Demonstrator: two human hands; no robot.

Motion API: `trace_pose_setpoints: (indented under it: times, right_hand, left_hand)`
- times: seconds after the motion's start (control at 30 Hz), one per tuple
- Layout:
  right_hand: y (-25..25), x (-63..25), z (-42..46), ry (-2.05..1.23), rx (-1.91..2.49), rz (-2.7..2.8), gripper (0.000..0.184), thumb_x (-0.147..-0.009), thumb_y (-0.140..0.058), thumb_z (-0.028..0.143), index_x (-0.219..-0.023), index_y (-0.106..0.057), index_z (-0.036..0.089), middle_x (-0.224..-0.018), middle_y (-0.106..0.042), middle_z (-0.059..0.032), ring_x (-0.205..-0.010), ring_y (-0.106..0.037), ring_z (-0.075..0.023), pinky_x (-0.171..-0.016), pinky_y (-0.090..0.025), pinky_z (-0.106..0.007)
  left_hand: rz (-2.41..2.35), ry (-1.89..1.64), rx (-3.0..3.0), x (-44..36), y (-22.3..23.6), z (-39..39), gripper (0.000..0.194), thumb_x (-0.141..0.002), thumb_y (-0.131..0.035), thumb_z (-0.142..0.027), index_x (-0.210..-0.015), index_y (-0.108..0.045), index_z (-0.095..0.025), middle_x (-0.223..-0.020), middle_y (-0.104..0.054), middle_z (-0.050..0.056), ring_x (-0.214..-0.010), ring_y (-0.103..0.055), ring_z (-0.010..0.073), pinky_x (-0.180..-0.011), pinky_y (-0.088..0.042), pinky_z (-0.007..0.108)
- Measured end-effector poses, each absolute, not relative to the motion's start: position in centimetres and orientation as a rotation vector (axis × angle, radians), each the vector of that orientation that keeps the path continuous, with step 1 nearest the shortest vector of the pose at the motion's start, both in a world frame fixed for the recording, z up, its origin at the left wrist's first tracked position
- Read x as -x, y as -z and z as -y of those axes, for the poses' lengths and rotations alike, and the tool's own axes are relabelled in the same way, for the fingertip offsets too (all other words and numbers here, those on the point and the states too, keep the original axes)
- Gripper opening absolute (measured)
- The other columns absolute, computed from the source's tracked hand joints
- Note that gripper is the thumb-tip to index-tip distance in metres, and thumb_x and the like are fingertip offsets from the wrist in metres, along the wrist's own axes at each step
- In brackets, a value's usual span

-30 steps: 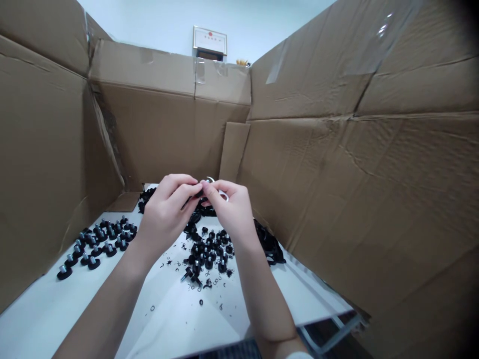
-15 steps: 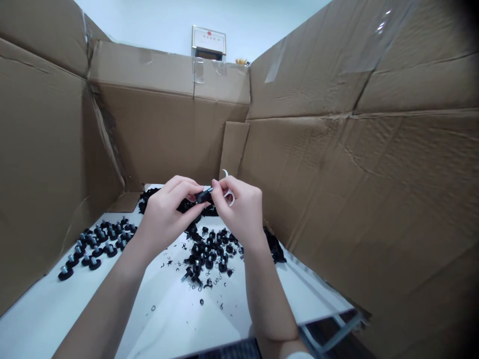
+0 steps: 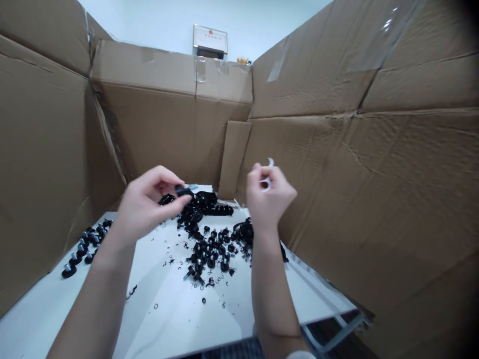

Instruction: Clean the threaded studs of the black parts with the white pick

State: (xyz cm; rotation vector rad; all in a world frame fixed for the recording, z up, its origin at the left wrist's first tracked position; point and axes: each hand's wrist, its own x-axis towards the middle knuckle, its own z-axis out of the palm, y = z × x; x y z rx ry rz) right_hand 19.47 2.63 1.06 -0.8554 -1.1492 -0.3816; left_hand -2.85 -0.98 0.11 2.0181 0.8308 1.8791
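My left hand (image 3: 145, 202) pinches a black levelling foot (image 3: 183, 191) with thumb and fingertips, its metal bolt pointing right. Apart from it, on the right, my right hand (image 3: 270, 199) is closed around a pair of scissors (image 3: 266, 183) with white looped handles; their blades are hidden in the fist. Below and between the hands lies a loose heap of similar black feet (image 3: 209, 252). More feet (image 3: 84, 244) stand with bolts upward at the table's left, partly covered by my left forearm.
Tall cardboard walls (image 3: 168, 129) enclose the white table (image 3: 175, 319) at the back and both sides. Black clustered parts (image 3: 202, 204) lie toward the back. Small black rings and scraps (image 3: 217, 281) are strewn around the heap. A metal frame (image 3: 342, 331) shows beyond the lower right edge.
My hands have parted: the left moved left with the levelling foot, the right moved right and slightly up with the scissors. The right fingers have come off the foot's bolt.
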Motion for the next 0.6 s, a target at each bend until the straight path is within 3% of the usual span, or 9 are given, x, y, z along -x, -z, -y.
trace_pose_setpoints:
  times: [0.2,0.37,0.5,0.6]
  right_hand:
    - [-1.6,-23.8,-4.2,0.151,0.995,1.079,0.028,-0.082,-0.059,0.04,-0.065,-0.062,0.018,-0.05,-0.057,0.0032,-0.046,-0.051,-0.011,-0.053,-0.04,-0.026]
    - [-1.4,-21.7,-3.8,0.156,1.053,1.241,0.03,-0.085,-0.057,0.041,-0.067,-0.067,0.018,-0.056,-0.065,-0.0002,-0.05,-0.055,-0.013,-0.058,-0.041,-0.028]
    - [-1.1,-19.8,-3.6,0.216,1.213,1.345,0.036,-0.084,-0.058,0.041,-0.057,-0.063,0.019,-0.053,-0.065,-0.002,-0.052,-0.056,-0.0148,-0.06,-0.041,-0.03]
    - [-0.9,-18.9,-3.4,0.177,1.069,1.394,0.022,-0.085,-0.058,0.033,-0.075,-0.071,0.018,-0.067,-0.071,-0.0034,-0.06,-0.062,-0.0151,-0.066,-0.045,-0.03]
  left_hand:
    - [-0.502,-2.228,-1.383,6.3,-0.9,0.6,0.013,-0.069,-0.077,-0.012,-0.079,-0.07,-0.015,-0.072,-0.071,0.0,-0.061,-0.066,0.0097,-0.058,-0.056,0.017]
    - [-0.379,-1.97,-1.419,4.8,-0.9,0.5,0.022,-0.077,-0.076,-0.034,-0.088,-0.073,-0.015,-0.079,-0.073,0.005,-0.062,-0.065,0.0095,-0.057,-0.055,0.017]
    - [-0.427,-1.776,-1.392,2.7,-0.6,0.8,0.023,-0.083,-0.07,-0.038,-0.095,-0.072,-0.018,-0.079,-0.072,0.004,-0.063,-0.066,0.0099,-0.059,-0.056,0.018]
    - [-0.414,-1.675,-1.369,1.3,-0.3,0.8,0.022,-0.083,-0.069,-0.037,-0.092,-0.071,-0.017,-0.08,-0.072,0.004,-0.064,-0.065,0.0097,-0.059,-0.056,0.018]
